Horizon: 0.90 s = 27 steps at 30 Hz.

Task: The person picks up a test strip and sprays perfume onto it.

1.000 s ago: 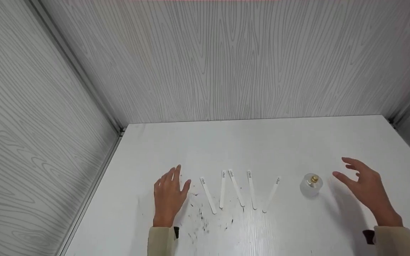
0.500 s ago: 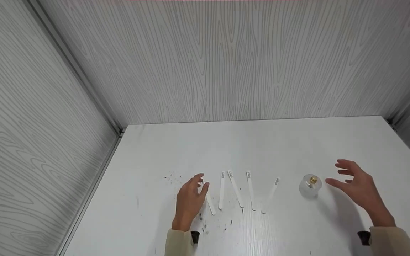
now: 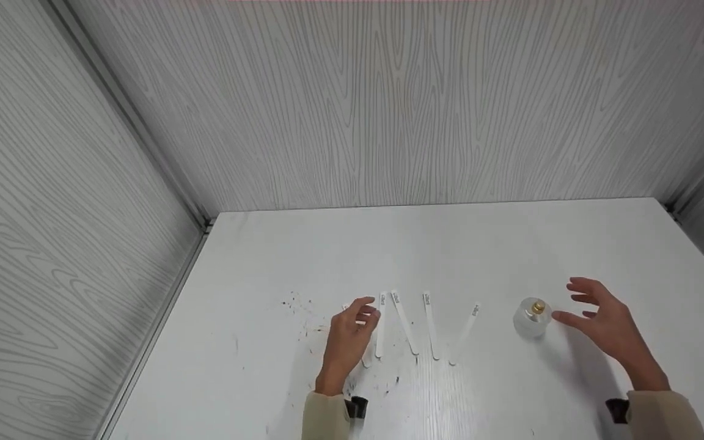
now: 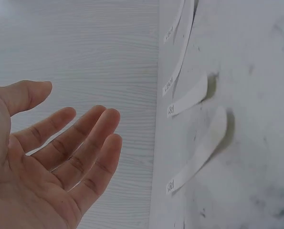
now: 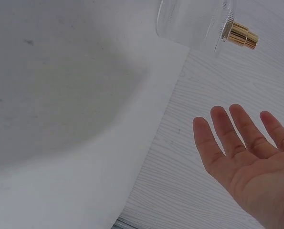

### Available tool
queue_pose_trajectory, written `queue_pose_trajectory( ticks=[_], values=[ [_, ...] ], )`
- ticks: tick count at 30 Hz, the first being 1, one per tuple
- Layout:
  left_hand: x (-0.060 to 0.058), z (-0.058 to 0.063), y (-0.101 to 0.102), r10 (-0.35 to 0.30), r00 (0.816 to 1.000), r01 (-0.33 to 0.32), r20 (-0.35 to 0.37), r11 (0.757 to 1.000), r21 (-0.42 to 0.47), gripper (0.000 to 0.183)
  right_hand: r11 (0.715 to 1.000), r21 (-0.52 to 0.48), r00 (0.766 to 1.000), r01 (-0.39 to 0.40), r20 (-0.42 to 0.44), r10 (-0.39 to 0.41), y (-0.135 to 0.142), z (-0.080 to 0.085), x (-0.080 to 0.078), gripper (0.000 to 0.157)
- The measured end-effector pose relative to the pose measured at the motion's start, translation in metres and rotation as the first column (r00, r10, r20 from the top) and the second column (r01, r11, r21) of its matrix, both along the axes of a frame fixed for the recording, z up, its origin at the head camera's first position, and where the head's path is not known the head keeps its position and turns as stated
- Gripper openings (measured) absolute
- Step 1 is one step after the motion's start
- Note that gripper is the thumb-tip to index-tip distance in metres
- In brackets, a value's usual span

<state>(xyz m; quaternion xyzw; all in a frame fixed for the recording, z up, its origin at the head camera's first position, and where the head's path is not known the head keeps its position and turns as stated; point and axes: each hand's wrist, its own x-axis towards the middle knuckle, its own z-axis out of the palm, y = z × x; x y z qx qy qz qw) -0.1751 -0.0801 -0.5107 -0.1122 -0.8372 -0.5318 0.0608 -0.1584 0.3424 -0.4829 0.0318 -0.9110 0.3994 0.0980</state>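
Note:
Several slim white paper strips, each printed at the far end, lie spread on the white table. My left hand (image 3: 347,336) hovers over the leftmost strip (image 3: 367,362) and hides most of it. Its fingertips come near the second strip (image 3: 380,336) from the left. The left wrist view shows that palm with relaxed fingers (image 4: 96,174) and nothing held. A clear round perfume bottle (image 3: 529,322) with a gold spray top (image 5: 242,36) stands upright at the right. Beside it is my right hand (image 3: 608,324), fingers spread and holding nothing, its thumb close to the bottle; contact is unclear.
The slanted rightmost strip (image 3: 465,333) lies between the other strips and the bottle. Small dark marks (image 3: 398,380) speckle the white table (image 3: 352,256). Wood-grain panels rise at the back (image 3: 352,110) and left (image 3: 40,244), with another at the right edge.
My left hand has moved right, from beside the strips to over the leftmost one, fingers bending a little more. My right hand has drifted left toward the bottle. Strips and bottle stay put.

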Motion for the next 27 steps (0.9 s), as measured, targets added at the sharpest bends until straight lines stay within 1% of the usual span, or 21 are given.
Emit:
queue_pose_trajectory(
  ticks=[5, 9, 12, 18, 21, 27],
  values=[
    [-0.003, -0.003, 0.008, -0.036, 0.999, 0.034, 0.033, 0.998, 0.053, 0.033, 1.000, 0.023, 1.000, -0.004, 0.008, 0.003, -0.002, -0.004, 0.002, 0.070],
    [-0.005, -0.005, 0.015, -0.046, 0.997, 0.042, 0.056, 0.997, 0.070, 0.033, 1.000, 0.024, 1.000, -0.005, 0.003, 0.005, -0.003, -0.005, 0.001, 0.070],
    [-0.006, -0.006, 0.022, -0.062, 0.996, 0.057, 0.071, 0.996, 0.067, 0.032, 1.000, 0.022, 1.000, -0.008, 0.005, 0.008, -0.003, -0.005, 0.001, 0.070],
    [-0.005, -0.004, 0.038, -0.155, 0.985, 0.153, 0.076, 0.987, 0.040, 0.036, 1.000, 0.017, 1.000, -0.019, 0.005, 0.019, -0.005, -0.004, 0.001, 0.072],
    [-0.004, -0.004, 0.043, -0.176, 0.981, 0.174, 0.085, 0.984, 0.027, 0.036, 1.000, 0.011, 1.000, -0.024, 0.006, 0.024, -0.007, -0.004, 0.001, 0.073],
    [-0.005, -0.005, 0.050, -0.208, 0.974, 0.204, 0.084, 0.977, 0.060, 0.035, 1.000, 0.018, 1.000, -0.024, -0.002, 0.024, -0.007, -0.005, 0.000, 0.072]
  ],
)
